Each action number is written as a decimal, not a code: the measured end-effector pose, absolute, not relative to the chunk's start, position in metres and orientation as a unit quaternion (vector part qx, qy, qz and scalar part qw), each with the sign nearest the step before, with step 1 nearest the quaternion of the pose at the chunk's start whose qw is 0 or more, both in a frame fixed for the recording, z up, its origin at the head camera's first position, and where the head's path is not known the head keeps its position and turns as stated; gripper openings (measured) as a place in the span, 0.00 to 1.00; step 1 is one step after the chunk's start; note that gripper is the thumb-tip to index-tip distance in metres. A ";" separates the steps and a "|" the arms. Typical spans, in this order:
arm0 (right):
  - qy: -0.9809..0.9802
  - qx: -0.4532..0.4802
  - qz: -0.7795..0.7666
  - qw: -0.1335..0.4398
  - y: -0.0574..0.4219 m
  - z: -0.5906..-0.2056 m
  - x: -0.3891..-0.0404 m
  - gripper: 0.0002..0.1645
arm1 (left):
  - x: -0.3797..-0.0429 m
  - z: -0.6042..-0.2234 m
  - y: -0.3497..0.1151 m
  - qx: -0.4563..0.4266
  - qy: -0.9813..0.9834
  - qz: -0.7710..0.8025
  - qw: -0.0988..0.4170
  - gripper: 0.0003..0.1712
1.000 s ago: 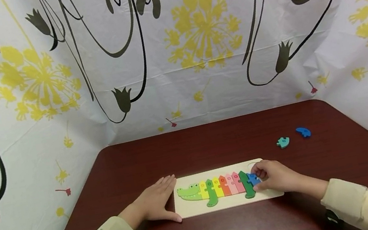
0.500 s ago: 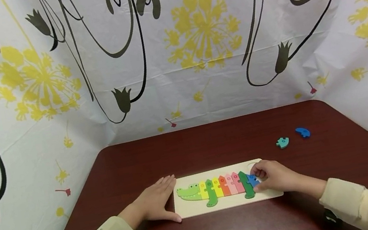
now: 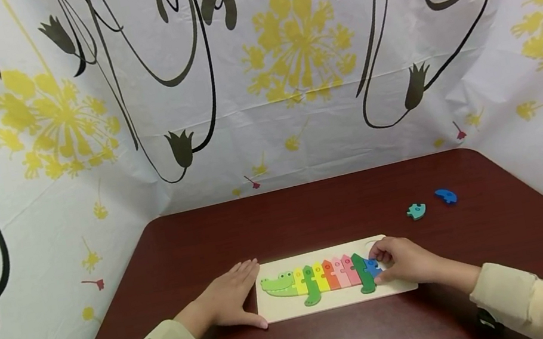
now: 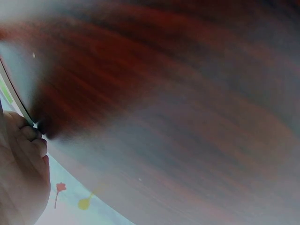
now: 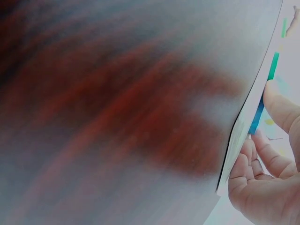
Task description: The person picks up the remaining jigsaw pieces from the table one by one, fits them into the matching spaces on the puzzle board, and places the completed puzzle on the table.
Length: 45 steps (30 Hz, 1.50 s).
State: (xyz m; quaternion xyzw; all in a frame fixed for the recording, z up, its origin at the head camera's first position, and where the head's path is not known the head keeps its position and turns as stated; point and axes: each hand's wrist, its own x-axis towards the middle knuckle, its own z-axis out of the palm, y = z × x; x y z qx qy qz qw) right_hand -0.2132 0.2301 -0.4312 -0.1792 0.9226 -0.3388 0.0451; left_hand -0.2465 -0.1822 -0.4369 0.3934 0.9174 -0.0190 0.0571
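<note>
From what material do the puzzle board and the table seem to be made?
Puzzle board: probably wood, with a pale, smooth face and a flat, solid edge. Table: wood or wood-look laminate, glossy; it shows reddish-brown streaks and soft reflections.

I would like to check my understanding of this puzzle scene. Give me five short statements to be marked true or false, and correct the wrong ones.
1. The left hand touches the left end of the puzzle board. True.
2. The right hand has its fingers on a blue piece. True.
3. Three pieces lie off the board. False: two are seen there, a teal piece and a curved blue piece.
4. An orange piece sits between a yellow piece and a pink piece. True.
5. The crocodile's face is at the board's right end. False: the green head is near the left end.
</note>
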 end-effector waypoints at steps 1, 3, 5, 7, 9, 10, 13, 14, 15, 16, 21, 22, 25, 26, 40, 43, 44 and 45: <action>0.923 -0.179 -0.338 0.045 0.230 -0.432 -0.214 0.22 | -0.246 -0.437 -0.182 0.394 0.917 -0.018 0.057 0.71; 0.924 -0.178 -0.336 0.045 0.230 -0.432 -0.215 0.22 | -0.246 -0.437 -0.182 0.393 0.918 -0.020 0.056 0.71; 0.924 -0.178 -0.336 0.045 0.231 -0.433 -0.215 0.22 | -0.246 -0.437 -0.182 0.392 0.918 -0.022 0.056 0.72; 0.923 -0.181 -0.336 0.045 0.231 -0.433 -0.215 0.22 | -0.246 -0.437 -0.182 0.391 0.918 -0.021 0.057 0.71; 0.923 -0.183 -0.337 0.044 0.231 -0.433 -0.214 0.22 | -0.245 -0.436 -0.182 0.389 0.919 -0.021 0.059 0.71; 0.922 -0.183 -0.338 0.044 0.231 -0.433 -0.214 0.22 | -0.245 -0.436 -0.182 0.390 0.919 -0.021 0.059 0.71; 0.921 -0.188 -0.339 0.045 0.231 -0.432 -0.213 0.22 | -0.245 -0.436 -0.182 0.391 0.918 -0.021 0.059 0.71; 0.921 -0.188 -0.338 0.045 0.231 -0.432 -0.213 0.22 | -0.245 -0.436 -0.182 0.392 0.918 -0.021 0.058 0.71; 0.920 -0.189 -0.339 0.045 0.232 -0.431 -0.213 0.22 | -0.245 -0.436 -0.182 0.393 0.918 -0.020 0.058 0.71; 0.920 -0.191 -0.340 0.046 0.232 -0.430 -0.213 0.22 | -0.245 -0.436 -0.182 0.393 0.917 -0.020 0.058 0.71; 0.916 -0.188 -0.351 0.057 0.233 -0.428 -0.213 0.23 | -0.246 -0.437 -0.182 0.394 0.917 -0.019 0.056 0.71; 0.915 -0.186 -0.353 0.060 0.234 -0.427 -0.213 0.23 | -0.246 -0.437 -0.182 0.394 0.917 -0.020 0.056 0.71; 0.914 -0.184 -0.355 0.065 0.235 -0.426 -0.214 0.24 | -0.246 -0.436 -0.181 0.392 0.918 -0.022 0.058 0.71; 0.914 -0.185 -0.356 0.065 0.235 -0.426 -0.214 0.23 | -0.246 -0.436 -0.181 0.392 0.918 -0.023 0.059 0.71; 0.915 -0.182 -0.358 0.043 0.241 -0.417 -0.219 0.22 | -0.247 -0.434 -0.181 0.391 0.918 -0.022 0.061 0.71; 0.916 -0.177 -0.357 0.039 0.244 -0.415 -0.220 0.22 | -0.247 -0.434 -0.181 0.392 0.918 -0.022 0.060 0.71; 0.917 -0.176 -0.357 0.037 0.244 -0.414 -0.221 0.22 | -0.247 -0.434 -0.181 0.392 0.918 -0.022 0.061 0.71; 0.917 -0.175 -0.357 0.036 0.245 -0.413 -0.222 0.23 | -0.247 -0.434 -0.181 0.392 0.918 -0.022 0.061 0.71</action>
